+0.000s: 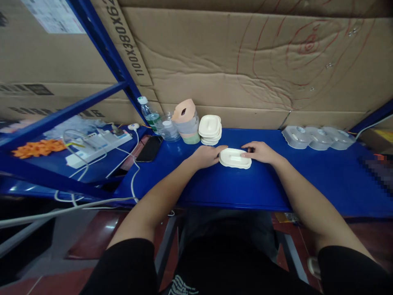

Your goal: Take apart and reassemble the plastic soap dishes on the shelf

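Note:
A small cream oblong dish or lid (236,159), with rounded corners and a raised bar along its middle, is between my two hands at the centre of the blue table. My left hand (207,157) grips its left end, the thumb along the edge and the other fingers mostly hidden. From the right, my right hand (260,152) holds it with the thumb on top by the raised bar; the forefinger reaches past its back edge. Just behind my left hand stands a stack of similar cream pieces (210,128).
Left of the stack are nested peach, grey and green containers (186,119), clear plastic cups (170,130), a water bottle (150,114) and a black phone (149,148). Clear lidded boxes (317,138) line the back right. White cables and a power strip (100,149) lie beyond the blue frame.

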Demonstrator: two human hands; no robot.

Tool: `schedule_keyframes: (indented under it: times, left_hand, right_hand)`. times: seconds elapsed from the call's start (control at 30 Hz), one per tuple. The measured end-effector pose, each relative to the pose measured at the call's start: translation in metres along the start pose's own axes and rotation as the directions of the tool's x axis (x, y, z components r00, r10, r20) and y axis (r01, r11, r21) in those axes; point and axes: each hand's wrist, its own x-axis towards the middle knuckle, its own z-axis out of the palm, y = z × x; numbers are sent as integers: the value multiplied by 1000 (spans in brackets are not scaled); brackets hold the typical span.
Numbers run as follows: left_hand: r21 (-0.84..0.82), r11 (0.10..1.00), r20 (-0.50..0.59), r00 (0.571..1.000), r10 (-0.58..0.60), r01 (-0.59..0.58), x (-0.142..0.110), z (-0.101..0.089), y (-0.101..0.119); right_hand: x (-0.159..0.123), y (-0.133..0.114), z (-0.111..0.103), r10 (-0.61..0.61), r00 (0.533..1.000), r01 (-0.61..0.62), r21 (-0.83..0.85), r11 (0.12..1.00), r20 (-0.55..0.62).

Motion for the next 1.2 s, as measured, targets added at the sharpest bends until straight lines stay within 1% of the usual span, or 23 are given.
schedule_keyframes:
  times: [0.07,0.13,0.17,0.2,0.23,0.27,0.3,0.37,0.4,0.43,0.47,0.5,0.53,0.57,0.67,0.77,0.9,1.07,1.2]
  left_hand:
    - [1,998,-7,998,-55,55,-2,-6,-6]
    - [-5,993,-59,991,-118,118,-4,-12,-14]
    - [-18,989,-117,982,-149,148,-5,-15,-19]
    - [-39,984,-199,964,-179,175,-6,-18,-24]
    - [-68,978,-298,931,-210,198,-7,-21,-29]
    - [-102,971,-404,883,-239,216,-9,-23,-35]
    - [-136,963,-506,820,-268,231,-10,-26,-40]
    - [-198,947,-667,674,-318,252,-13,-32,-50]
    - [-223,940,-718,608,-338,259,-14,-34,-55]
    - [-246,933,-751,556,-356,264,-16,-36,-61]
    - [-271,925,-767,521,-376,268,-17,-37,-66]
    - [-297,916,-769,501,-397,270,-17,-37,-71]
    - [-319,909,-764,494,-415,270,-18,-37,-75]
    - [-335,903,-755,496,-428,270,-18,-35,-80]
    - [-354,898,-733,519,-439,260,-18,-31,-90]
    - [-359,897,-722,531,-443,258,-16,-27,-96]
    - [-363,899,-716,544,-437,244,-15,-27,-98]
    - [-355,918,-760,516,-395,180,-14,-29,-100]
    - [-410,902,-757,500,-420,136,-11,-28,-102]
  right_hand:
    - [0,0,-1,15,1000,-15,-3,1000,3]
    - [-1,0,-2,29,1000,-29,4,1000,1]
    - [-1,0,-3,32,999,-32,8,999,6]
    - [-2,0,-3,35,999,-35,9,999,16]
    - [-2,-1,-3,38,999,-38,10,999,29]
    - [-3,-2,-3,40,998,-40,10,999,39]
    - [-3,-3,-3,40,998,-40,10,999,47]
    - [-3,-4,-3,39,998,-40,3,999,48]
    - [-2,-5,-3,37,998,-37,3,999,40]
    - [-2,-6,-2,33,999,-33,9,999,30]
    - [-1,-6,-1,26,999,-27,23,999,21]
    - [-1,-6,0,18,1000,-19,48,999,12]
    - [-1,-6,1,9,1000,-9,80,997,8]
    - [-1,-7,2,-1,1000,0,117,993,7]
    - [-1,-7,4,-15,1000,10,195,981,20]
    - [-1,-7,6,-11,1000,6,192,981,22]
    - [0,-6,6,-13,1000,9,168,986,24]
    - [0,-6,6,-10,999,3,181,984,39]
    - [0,-7,7,-4,999,-4,172,985,50]
